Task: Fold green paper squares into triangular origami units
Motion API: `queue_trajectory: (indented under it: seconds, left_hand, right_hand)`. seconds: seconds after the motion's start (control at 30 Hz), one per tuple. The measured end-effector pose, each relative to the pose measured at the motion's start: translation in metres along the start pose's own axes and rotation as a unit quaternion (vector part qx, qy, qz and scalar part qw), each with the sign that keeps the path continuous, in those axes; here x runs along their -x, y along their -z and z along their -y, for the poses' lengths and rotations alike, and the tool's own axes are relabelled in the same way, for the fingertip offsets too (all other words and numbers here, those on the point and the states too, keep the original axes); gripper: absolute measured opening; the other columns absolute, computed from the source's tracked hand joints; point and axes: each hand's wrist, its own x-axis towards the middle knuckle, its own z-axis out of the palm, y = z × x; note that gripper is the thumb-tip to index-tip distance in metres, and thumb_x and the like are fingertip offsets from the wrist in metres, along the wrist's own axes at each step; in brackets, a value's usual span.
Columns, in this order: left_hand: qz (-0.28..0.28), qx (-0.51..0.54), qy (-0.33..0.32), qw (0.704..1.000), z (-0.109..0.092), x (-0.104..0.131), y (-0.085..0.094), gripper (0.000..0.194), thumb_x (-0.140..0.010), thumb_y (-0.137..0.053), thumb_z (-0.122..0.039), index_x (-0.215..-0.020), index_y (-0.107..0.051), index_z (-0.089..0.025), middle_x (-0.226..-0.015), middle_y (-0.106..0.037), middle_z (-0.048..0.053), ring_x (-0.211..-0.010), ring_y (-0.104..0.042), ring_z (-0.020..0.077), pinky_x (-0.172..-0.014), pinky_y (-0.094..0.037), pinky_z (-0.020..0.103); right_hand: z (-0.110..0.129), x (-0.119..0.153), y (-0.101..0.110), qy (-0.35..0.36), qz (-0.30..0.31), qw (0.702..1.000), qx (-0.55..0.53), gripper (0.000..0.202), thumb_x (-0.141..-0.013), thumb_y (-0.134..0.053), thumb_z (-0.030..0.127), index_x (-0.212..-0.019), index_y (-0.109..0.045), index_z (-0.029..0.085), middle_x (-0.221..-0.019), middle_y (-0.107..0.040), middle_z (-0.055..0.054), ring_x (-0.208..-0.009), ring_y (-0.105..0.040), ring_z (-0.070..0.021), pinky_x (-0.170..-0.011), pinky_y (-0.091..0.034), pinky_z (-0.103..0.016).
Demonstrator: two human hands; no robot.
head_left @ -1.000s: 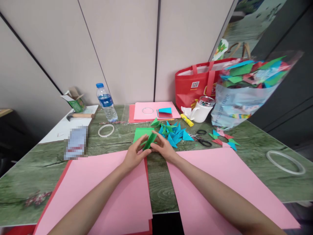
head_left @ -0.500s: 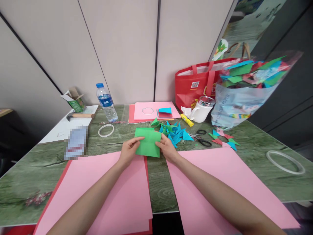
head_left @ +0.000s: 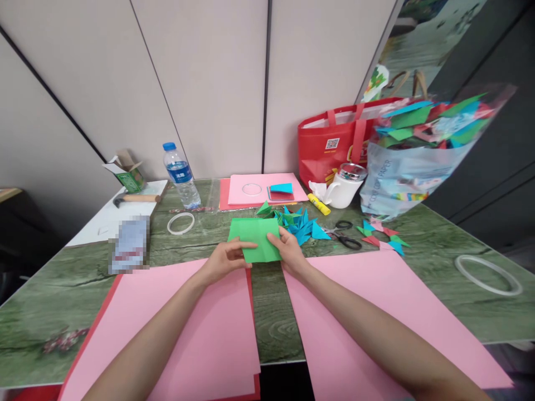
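Note:
A green sheet of square paper (head_left: 259, 253), creased down the middle, is held above the table between my hands. My right hand (head_left: 289, 250) pinches its right edge, thumb on the front face and the other fingers partly hidden behind. At its left side, my left hand (head_left: 225, 259) has one finger stretched across the front, with lower fingers below the edge; its grip is partly hidden. More green paper (head_left: 238, 224) shows at the upper left, overlapping the sheet. Just behind lie several folded blue paper pieces (head_left: 307, 227) and folded green pieces (head_left: 264, 209).
Pink sheets (head_left: 179, 328) and a second pink sheet (head_left: 368, 312) lie in front. Scissors (head_left: 349, 242), a glue stick (head_left: 319, 204), a white mug (head_left: 346, 189) and a paper ring (head_left: 395, 239) are to the right. A water bottle (head_left: 180, 175) and hammer (head_left: 137, 198) stand left.
The green paper has shifted slightly right and tilted, looking shorter. My left hand has slid lower, its finger now straighter across the front. My right hand stays on the right edge.

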Motion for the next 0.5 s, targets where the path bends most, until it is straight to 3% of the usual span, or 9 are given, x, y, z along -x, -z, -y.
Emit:
queue_trajectory:
  seconds: [0.1,0.3,0.43,0.5]
  left_hand:
    - [-0.03,-0.047,-0.023,0.998,0.0,0.0,-0.001,0.028,-0.063,-0.068,-0.024,-0.09,-0.068,-0.02,-0.084,-0.067,0.005,-0.091,-0.057,0.0208,-0.097,-0.03,0.043]
    - [-0.014,-0.066,-0.062,0.996,0.002,0.001,-0.006,0.026,-0.061,-0.069,-0.025,-0.087,-0.07,-0.023,-0.094,-0.063,0.007,-0.09,-0.055,0.0205,-0.083,-0.044,0.035]
    - [-0.076,-0.09,-0.04,0.992,0.003,-0.001,-0.009,0.013,-0.063,-0.067,-0.029,-0.072,-0.071,-0.02,-0.076,-0.066,0.006,-0.077,-0.058,0.0195,-0.077,-0.045,0.035]
    - [-0.108,-0.054,-0.015,0.993,0.004,-0.001,-0.012,0.026,-0.063,-0.067,-0.03,-0.087,-0.069,-0.019,-0.072,-0.066,0.004,-0.072,-0.059,0.0183,-0.072,-0.047,0.033]
  right_hand:
    - [0.0,0.001,-0.001,0.006,0.012,1.0,0.015,0.04,-0.064,-0.065,0.041,-0.097,-0.054,0.02,-0.094,-0.066,-0.003,-0.084,-0.061,-0.021,-0.069,-0.051,-0.034]
    - [-0.001,-0.001,0.0,0.004,0.006,1.0,0.015,0.041,-0.064,-0.064,0.042,-0.097,-0.054,0.02,-0.091,-0.067,-0.003,-0.078,-0.062,-0.0206,-0.067,-0.052,-0.034]
    - [0.0,0.001,-0.002,0.014,0.007,1.0,0.024,0.041,-0.063,-0.065,0.041,-0.097,-0.055,0.02,-0.094,-0.066,-0.003,-0.084,-0.061,-0.0203,-0.07,-0.051,-0.033]
    - [0.001,0.002,-0.002,0.016,0.016,0.999,0.027,0.04,-0.062,-0.067,0.039,-0.096,-0.056,0.02,-0.094,-0.066,-0.003,-0.083,-0.061,-0.0195,-0.071,-0.051,-0.033]
